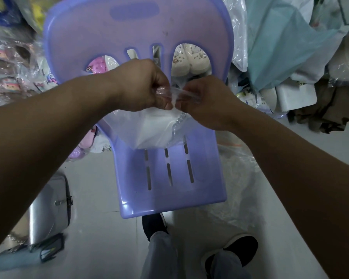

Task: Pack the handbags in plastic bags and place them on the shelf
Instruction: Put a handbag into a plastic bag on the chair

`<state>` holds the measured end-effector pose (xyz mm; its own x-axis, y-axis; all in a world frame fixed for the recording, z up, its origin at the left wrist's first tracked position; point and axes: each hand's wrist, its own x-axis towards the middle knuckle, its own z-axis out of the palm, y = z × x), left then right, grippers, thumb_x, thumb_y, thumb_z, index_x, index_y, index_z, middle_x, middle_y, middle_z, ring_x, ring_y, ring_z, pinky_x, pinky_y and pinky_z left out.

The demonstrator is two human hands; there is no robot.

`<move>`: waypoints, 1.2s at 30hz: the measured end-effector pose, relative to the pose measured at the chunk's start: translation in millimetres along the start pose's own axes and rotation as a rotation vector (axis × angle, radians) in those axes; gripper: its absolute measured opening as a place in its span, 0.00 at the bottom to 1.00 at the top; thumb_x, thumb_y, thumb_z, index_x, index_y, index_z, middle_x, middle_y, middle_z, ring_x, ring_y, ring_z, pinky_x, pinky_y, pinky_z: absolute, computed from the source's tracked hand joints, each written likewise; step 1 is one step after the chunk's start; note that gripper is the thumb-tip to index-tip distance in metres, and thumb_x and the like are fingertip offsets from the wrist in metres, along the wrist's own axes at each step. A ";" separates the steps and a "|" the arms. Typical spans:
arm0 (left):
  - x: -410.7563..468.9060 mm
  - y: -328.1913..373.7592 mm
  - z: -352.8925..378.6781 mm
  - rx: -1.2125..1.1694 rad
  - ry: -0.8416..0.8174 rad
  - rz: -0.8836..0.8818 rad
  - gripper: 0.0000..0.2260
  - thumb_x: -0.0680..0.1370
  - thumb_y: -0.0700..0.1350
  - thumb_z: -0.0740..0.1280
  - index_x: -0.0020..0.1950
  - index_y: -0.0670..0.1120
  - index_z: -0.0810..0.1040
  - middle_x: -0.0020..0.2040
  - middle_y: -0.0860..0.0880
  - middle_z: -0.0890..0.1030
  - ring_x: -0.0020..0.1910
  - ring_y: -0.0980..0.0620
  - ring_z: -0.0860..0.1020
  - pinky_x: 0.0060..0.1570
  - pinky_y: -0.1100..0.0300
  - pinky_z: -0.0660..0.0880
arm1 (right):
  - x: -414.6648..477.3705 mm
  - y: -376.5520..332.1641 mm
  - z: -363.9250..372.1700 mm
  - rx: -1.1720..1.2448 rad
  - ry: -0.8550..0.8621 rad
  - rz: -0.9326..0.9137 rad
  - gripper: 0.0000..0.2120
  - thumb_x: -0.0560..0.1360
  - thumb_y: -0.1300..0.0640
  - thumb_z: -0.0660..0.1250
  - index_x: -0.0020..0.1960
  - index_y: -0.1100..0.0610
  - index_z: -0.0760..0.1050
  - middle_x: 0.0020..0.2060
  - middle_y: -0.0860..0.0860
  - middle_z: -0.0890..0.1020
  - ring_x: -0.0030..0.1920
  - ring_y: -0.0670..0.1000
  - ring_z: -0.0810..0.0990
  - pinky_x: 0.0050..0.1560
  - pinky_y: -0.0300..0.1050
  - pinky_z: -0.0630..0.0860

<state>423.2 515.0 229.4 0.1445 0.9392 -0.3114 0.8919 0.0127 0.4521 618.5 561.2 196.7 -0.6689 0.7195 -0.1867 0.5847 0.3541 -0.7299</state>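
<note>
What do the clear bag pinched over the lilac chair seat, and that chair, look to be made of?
The clear bag: thin plastic film, glossy, see-through; it crinkles where the left hand and right hand pinch it. The lilac chair: probably rigid moulded plastic, smooth semi-gloss; highlights along its front edge, slots through the seat.

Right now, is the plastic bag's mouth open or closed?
Closed: the left hand and right hand pinch the plastic bag by its gathered mouth; knotted or not, cannot tell.
</note>
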 end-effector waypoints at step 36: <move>-8.9 -13.8 -5.1 -0.168 -0.084 -0.148 0.07 0.67 0.53 0.80 0.35 0.58 0.82 0.36 0.60 0.84 0.36 0.60 0.78 0.42 0.65 0.72 | 5.7 -4.7 5.3 0.133 -0.102 -0.028 0.19 0.77 0.55 0.74 0.30 0.50 0.72 0.20 0.38 0.73 0.23 0.38 0.71 0.27 0.27 0.65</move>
<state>407.4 508.3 230.2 0.0588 0.8910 -0.4502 0.8232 0.2119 0.5268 609.4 560.5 195.6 -0.7313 0.6437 -0.2256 0.5033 0.2861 -0.8154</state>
